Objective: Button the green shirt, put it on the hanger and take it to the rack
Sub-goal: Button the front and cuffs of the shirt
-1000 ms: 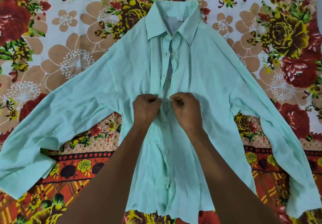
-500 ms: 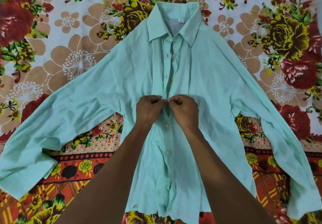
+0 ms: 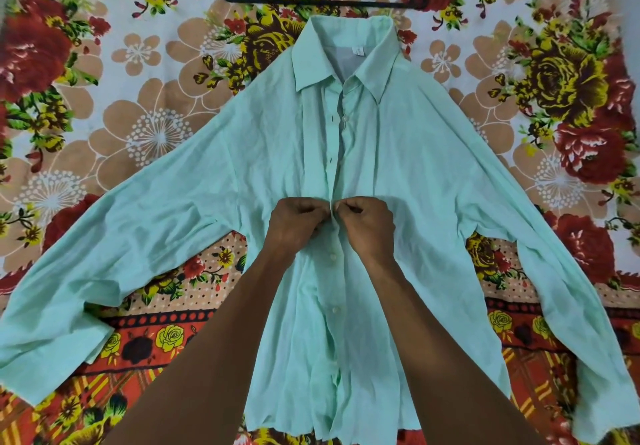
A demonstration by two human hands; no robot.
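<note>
The pale green shirt (image 3: 415,174) lies flat on its back, sleeves spread wide, collar toward the far side. My left hand (image 3: 294,226) and my right hand (image 3: 369,226) meet at the middle of the front placket, each pinching one edge of the shirt's front. Below my hands the placket is closed, with two white buttons showing. Above them it gapes, with a loose button and dark buttonholes visible. A black plastic hanger (image 3: 322,1) lies beyond the collar, apart from the shirt.
Everything rests on a flower-patterned bedsheet (image 3: 145,73) in red, yellow and beige. The near part of the sheet shows an orange striped border (image 3: 173,333). Both my forearms stretch over the shirt's lower half.
My hands have drawn together at the placket, and the gap between the two front edges at that spot has closed. The view shifted so more of the hanger shows.
</note>
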